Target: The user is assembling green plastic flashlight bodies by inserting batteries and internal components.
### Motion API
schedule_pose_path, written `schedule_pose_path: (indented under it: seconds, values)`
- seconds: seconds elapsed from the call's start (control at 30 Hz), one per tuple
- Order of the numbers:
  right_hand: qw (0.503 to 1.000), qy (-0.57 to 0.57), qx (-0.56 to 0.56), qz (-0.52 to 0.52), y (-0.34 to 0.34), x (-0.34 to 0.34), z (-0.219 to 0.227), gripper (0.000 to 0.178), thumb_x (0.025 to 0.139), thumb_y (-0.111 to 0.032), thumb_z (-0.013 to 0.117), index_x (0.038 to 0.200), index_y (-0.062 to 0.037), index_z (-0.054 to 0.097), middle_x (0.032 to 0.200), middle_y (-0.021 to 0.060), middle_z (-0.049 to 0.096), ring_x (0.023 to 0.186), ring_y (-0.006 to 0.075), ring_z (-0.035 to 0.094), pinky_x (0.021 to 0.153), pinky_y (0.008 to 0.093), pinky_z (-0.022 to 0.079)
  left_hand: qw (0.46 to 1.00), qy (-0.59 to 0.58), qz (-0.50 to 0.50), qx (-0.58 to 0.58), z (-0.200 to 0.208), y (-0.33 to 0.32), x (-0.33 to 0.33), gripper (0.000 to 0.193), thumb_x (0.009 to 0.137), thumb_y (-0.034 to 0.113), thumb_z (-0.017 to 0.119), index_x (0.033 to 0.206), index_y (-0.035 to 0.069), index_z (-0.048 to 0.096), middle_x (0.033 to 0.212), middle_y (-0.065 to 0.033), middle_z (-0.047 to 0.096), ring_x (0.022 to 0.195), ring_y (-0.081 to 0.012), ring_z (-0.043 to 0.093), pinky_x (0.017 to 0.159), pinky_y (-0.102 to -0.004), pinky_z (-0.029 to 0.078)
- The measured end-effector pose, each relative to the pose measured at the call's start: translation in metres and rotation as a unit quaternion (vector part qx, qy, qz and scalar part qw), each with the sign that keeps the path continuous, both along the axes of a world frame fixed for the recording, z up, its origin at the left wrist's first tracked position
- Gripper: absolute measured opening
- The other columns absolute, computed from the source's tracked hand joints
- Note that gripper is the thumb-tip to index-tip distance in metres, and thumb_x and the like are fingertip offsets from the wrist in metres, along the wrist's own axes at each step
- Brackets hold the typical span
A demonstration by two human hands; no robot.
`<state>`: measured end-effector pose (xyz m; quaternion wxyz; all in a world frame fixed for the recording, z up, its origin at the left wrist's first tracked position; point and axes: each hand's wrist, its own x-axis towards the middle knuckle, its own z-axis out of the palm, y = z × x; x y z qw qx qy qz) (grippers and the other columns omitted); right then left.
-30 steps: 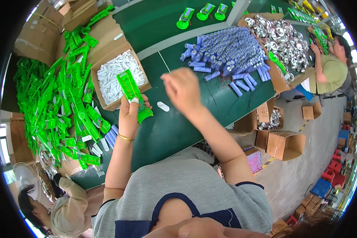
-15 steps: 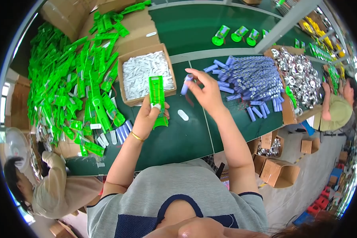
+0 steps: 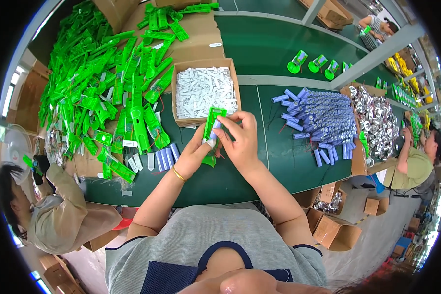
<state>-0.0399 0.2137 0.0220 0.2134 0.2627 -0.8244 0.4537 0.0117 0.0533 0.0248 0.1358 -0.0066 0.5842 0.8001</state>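
Observation:
My left hand (image 3: 195, 153) is closed around a green plastic housing (image 3: 213, 113), held at a slant in front of the box of white strips. My right hand (image 3: 241, 142) pinches a blue-violet cylindrical battery (image 3: 216, 128) between thumb and fingers. The battery lies against the open hollow of the housing, so both hands meet there. My fingers hide much of the housing's lower half; whether the battery is fully seated I cannot tell. A short red wire shows below the right fingers.
Beyond my hands stands a cardboard box (image 3: 174, 95) of small white strips. Green housings (image 3: 78, 83) are heaped at left, with a few batteries (image 3: 167, 157) beside them. A large battery pile (image 3: 323, 115) and shiny metal rings (image 3: 377, 122) lie right. Co-workers sit at both sides.
My right hand has carried the battery leftward from beside the battery pile to the housing. The housing is now tilted to the right. The whole view has shifted somewhat.

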Motion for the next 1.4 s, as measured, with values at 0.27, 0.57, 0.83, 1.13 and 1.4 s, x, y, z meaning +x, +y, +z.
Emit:
schedule_pose_path:
  seconds: [0.27, 0.57, 0.83, 1.13, 1.4]
  values:
    - [0.995, -0.051, 0.038, 0.072, -0.019, -0.059, 0.005, 0.021, 0.088, -0.014, 0.069, 0.108, -0.0062, 0.071, 0.091, 0.0097, 0.066, 0.089, 0.031, 0.063, 0.075, 0.0412, 0.05, 0.989, -0.027, 0.131, -0.063, -0.011, -0.029, -0.002, 0.028, 0.105, 0.026, 0.051, 0.123, 0.004, 0.053, 0.079, -0.007, 0.063, 0.063, -0.015, 0.062, 0.058, -0.028, 0.051]
    - [0.929, -0.154, 0.334, 0.045, -0.061, -0.13, -0.045, 0.005, 0.079, -0.022, 0.076, 0.079, -0.0175, 0.078, 0.092, 0.0059, 0.07, 0.096, 0.0281, 0.063, 0.082, 0.0401, 0.052, 0.982, -0.012, 0.176, -0.066, -0.012, -0.046, -0.007, 0.027, 0.105, 0.024, 0.05, 0.122, 0.003, 0.052, 0.084, -0.0083, 0.065, 0.066, -0.0161, 0.064, 0.063, -0.0286, 0.052]
    - [0.956, -0.257, -0.052, 0.129, -0.054, -0.115, -0.037, 0.014, 0.087, -0.01, 0.071, 0.1, -0.0042, 0.068, 0.089, 0.0066, 0.07, 0.083, 0.019, 0.067, 0.074, 0.0318, 0.053, 0.975, 0.039, 0.202, -0.088, -0.002, -0.06, -0.018, 0.029, 0.105, 0.028, 0.052, 0.123, 0.005, 0.052, 0.094, -0.0091, 0.067, 0.069, -0.0145, 0.063, 0.064, -0.0272, 0.051]
    - [0.965, -0.221, -0.053, 0.133, -0.046, -0.044, 0.029, 0.014, 0.09, -0.006, 0.068, 0.103, -0.0015, 0.066, 0.086, 0.006, 0.072, 0.074, 0.0125, 0.069, 0.063, 0.0263, 0.053, 0.974, 0.046, 0.217, -0.05, 0.015, -0.045, -0.044, 0.035, 0.093, 0.006, 0.066, 0.124, 0.003, 0.05, 0.088, -0.0034, 0.064, 0.07, -0.013, 0.063, 0.061, -0.0275, 0.052]
    - [0.943, -0.162, -0.102, 0.271, -0.015, -0.022, 0.042, 0.025, 0.085, 0.003, 0.072, 0.109, -0.0008, 0.07, 0.102, 0.0092, 0.064, 0.087, 0.0165, 0.069, 0.074, 0.029, 0.057, 0.988, -0.038, 0.121, 0.089, 0.027, -0.04, -0.038, 0.032, 0.093, 0.008, 0.067, 0.122, 0.009, 0.053, 0.089, -0.0025, 0.064, 0.072, -0.0122, 0.062, 0.064, -0.0283, 0.053]
